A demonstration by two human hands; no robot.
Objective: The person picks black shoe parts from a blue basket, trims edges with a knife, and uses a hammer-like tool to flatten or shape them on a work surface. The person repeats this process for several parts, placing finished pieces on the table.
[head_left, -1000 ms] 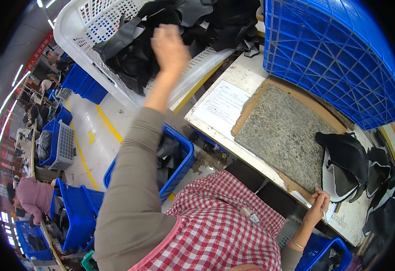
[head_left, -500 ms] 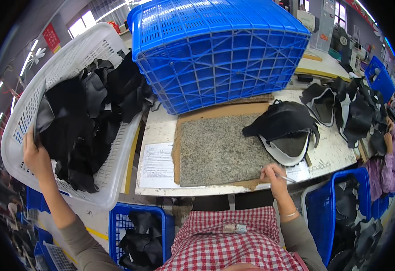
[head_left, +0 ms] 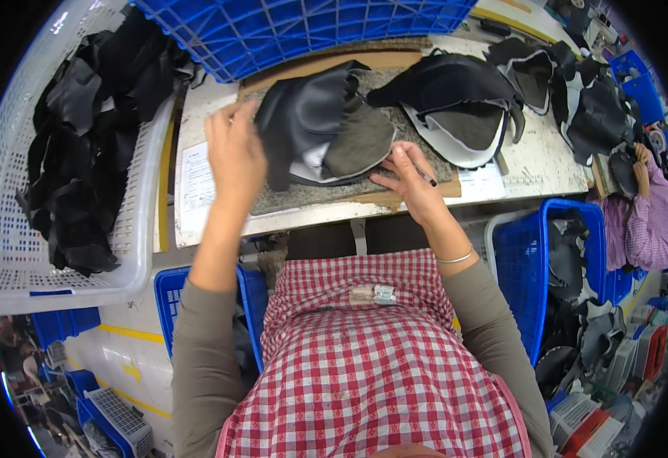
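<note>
A black leather shoe-upper piece (head_left: 303, 114) with a grey-green lining lies on the speckled stone slab (head_left: 273, 200). My left hand (head_left: 238, 160) is at the piece's left edge, its fingers apart and slightly blurred; no grip on the leather shows. My right hand (head_left: 414, 183) holds a slim pen (head_left: 426, 176) between its fingers, and its fingertips touch the lower right rim of the same piece. Just right of it, a second black upper piece (head_left: 456, 95) with white edging rests partly on the slab.
A white basket (head_left: 132, 263) of black leather pieces stands on the left. A blue crate (head_left: 311, 23) sits at the back of the table. More pieces (head_left: 597, 114) lie to the right, near another person in a purple sleeve (head_left: 651, 229). Blue bins (head_left: 521, 267) flank my lap.
My left hand has moved from the white basket's rim to the slab, where another black upper piece now lies. My right hand keeps the pen and now touches that piece. The view has tilted downward.
</note>
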